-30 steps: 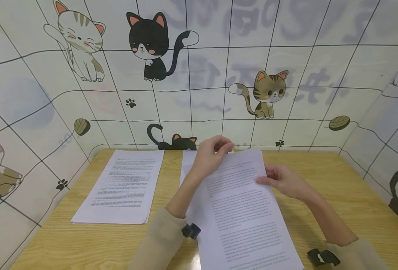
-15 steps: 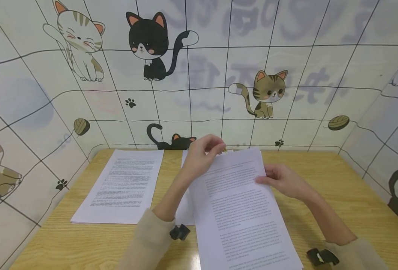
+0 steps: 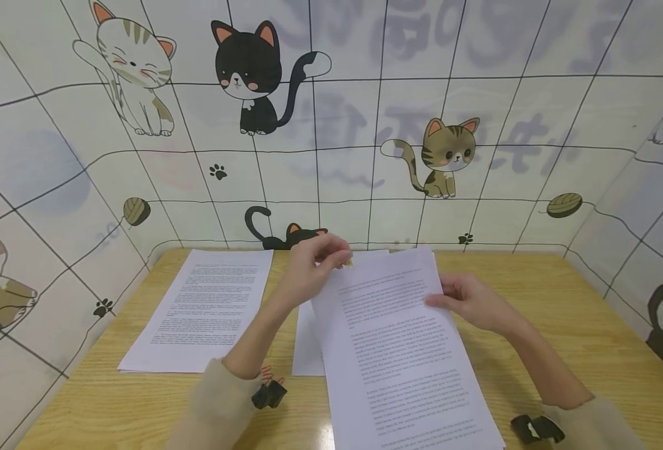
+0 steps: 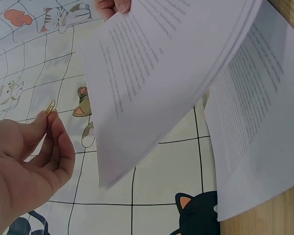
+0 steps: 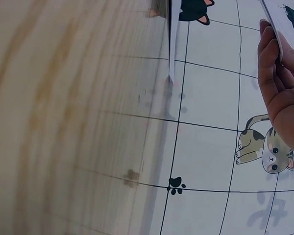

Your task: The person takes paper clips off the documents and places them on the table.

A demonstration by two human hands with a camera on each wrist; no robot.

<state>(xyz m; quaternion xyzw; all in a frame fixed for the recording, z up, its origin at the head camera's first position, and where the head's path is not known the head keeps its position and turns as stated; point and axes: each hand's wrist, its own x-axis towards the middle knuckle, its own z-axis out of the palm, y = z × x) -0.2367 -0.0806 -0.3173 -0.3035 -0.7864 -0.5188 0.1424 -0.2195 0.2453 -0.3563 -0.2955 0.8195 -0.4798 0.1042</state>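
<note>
Between thumb and fingertips, my left hand [image 3: 309, 270] pinches a small gold paper clip [image 4: 50, 107], seen in the left wrist view just off the corner of the held sheets. My right hand [image 3: 474, 301] grips the right edge of a stack of printed sheets [image 3: 398, 350], thumb in front and fingers behind. The stack is tilted up, its near end running out of the bottom of the head view. Partly hidden behind it, another set of white sheets [image 3: 307, 350] lies on the table. The right wrist view shows my right hand's fingers behind the paper.
A second printed stack [image 3: 196, 312] lies at the left of the wooden table [image 3: 545, 287]. A wall sheet [image 3: 348, 175] with cartoon cats and grid lines rises along the table's back edge and sides. Dark wrist devices [image 3: 269, 394] sit at both cuffs.
My left hand has moved left and a little nearer, away from the top middle of the held stack, carrying the paper clip. The right hand keeps its grip in the same place.
</note>
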